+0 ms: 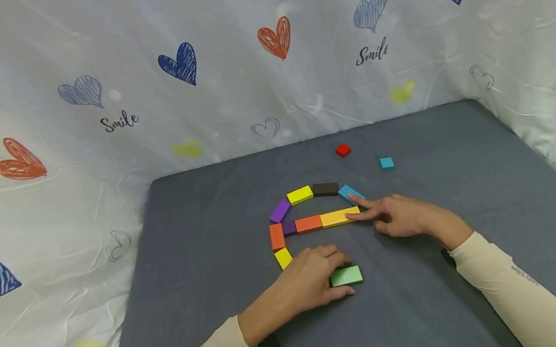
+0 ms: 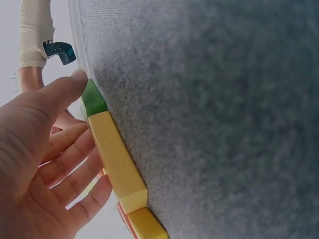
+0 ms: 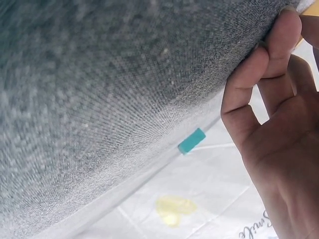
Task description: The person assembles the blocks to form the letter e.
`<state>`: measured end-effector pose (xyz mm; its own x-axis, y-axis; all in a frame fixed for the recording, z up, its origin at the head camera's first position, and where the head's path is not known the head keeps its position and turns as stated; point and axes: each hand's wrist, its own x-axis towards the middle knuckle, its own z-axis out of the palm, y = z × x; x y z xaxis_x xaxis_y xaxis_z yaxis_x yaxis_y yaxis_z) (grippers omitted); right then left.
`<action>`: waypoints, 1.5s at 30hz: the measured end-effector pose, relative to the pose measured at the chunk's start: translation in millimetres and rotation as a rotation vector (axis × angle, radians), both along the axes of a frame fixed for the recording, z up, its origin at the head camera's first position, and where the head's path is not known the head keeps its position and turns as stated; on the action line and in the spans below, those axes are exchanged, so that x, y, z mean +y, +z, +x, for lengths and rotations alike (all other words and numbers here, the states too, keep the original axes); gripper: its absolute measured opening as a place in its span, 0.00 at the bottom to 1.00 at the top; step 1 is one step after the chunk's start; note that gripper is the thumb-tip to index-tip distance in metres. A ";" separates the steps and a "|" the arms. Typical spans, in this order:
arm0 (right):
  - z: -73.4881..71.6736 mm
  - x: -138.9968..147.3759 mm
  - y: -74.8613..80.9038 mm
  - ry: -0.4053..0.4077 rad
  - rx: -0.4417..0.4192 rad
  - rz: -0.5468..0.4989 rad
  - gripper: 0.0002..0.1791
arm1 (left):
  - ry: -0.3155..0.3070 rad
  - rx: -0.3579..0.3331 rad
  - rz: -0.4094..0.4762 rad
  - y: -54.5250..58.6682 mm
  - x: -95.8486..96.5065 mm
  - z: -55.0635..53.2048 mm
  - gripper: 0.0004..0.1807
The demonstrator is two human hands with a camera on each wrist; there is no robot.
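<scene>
Flat coloured blocks form a rounded figure like a letter e. At its lower end my left hand (image 1: 307, 280) has thumb and fingers on either side of a green block (image 1: 346, 276), pinching it. In the left wrist view, a pale yellow block (image 2: 118, 159) adjoins the green one; the hand covers it in the head view. Two extended fingers of my right hand (image 1: 403, 215) touch a blue block (image 1: 349, 194) and the long yellow-orange block (image 1: 339, 217) of the crossbar. That bar continues left with an orange block (image 1: 309, 224) and a small purple block (image 1: 289, 228).
The upper curve has a black block (image 1: 325, 189), a yellow block (image 1: 300, 195) and a purple block (image 1: 280, 211). An orange block (image 1: 277, 236) stands on the left side. Loose red (image 1: 343, 150) and teal (image 1: 387, 164) blocks lie farther back on the grey table (image 1: 201, 239). A patterned curtain (image 1: 230, 103) borders it.
</scene>
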<state>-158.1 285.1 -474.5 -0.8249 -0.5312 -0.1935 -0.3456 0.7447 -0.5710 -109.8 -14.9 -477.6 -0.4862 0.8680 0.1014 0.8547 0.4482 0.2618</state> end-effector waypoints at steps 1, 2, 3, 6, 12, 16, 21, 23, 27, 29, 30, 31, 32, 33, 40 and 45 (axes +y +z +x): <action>0.0 0.2 0.0 0.000 0.001 -0.001 0.35 | 0.001 -0.005 0.001 0.3 0.0 -0.4 0.29; -0.1 0.1 -0.1 -0.001 0.000 -0.001 0.35 | 0.002 -0.010 0.002 0.6 -0.2 -0.8 0.29; -0.1 0.1 -0.2 -0.002 -0.001 -0.001 0.35 | 0.002 -0.014 0.001 1.1 -0.2 -0.9 0.30; 0.1 0.1 -0.5 -0.009 -0.003 0.004 0.35 | 0.003 -0.027 0.004 2.3 -0.2 -1.5 0.32; 0.2 -0.1 -0.5 -0.014 0.002 0.009 0.35 | 0.028 -0.054 0.062 7.9 -0.2 -4.5 0.30; -0.2 0.1 -0.7 -0.013 0.000 0.009 0.36 | 0.057 -0.045 0.113 20.9 1.2 -13.3 0.27; -0.7 0.1 -0.1 -0.016 -0.008 0.006 0.35 | 0.086 -0.038 0.175 41.5 3.9 -32.1 0.25; -1.0 -0.2 0.1 -0.018 -0.008 0.006 0.34 | 0.102 -0.036 0.210 48.5 4.4 -40.7 0.22; -1.0 -0.1 0.1 -0.016 -0.005 0.012 0.34 | 0.128 -0.040 0.280 58.7 5.2 -60.5 0.18; -0.9 -0.1 0.0 -0.010 -0.004 0.012 0.35 | 0.138 -0.034 0.299 63.0 5.4 -70.6 0.17; -0.9 0.1 0.0 -0.005 -0.003 0.013 0.35 | 0.145 -0.031 0.302 65.2 5.7 -75.7 0.16; -0.9 0.9 0.2 -0.004 -0.003 0.013 0.35 | 0.150 -0.029 0.306 67.3 6.8 -81.3 0.16; -1.0 1.6 0.4 -0.005 -0.005 0.013 0.35 | 0.155 -0.027 0.308 69.2 8.4 -87.0 0.16; -1.1 2.4 0.5 -0.006 -0.006 0.014 0.35 | 0.162 -0.021 0.304 70.8 10.1 -92.6 0.16; -0.7 4.3 0.9 -0.011 -0.014 -0.003 0.34 | 0.200 0.016 0.242 79.8 31.6 -135.4 0.18; 1.0 1.8 0.5 -0.013 -0.025 -0.018 0.34 | 0.210 0.017 0.198 80.9 50.7 -168.9 0.20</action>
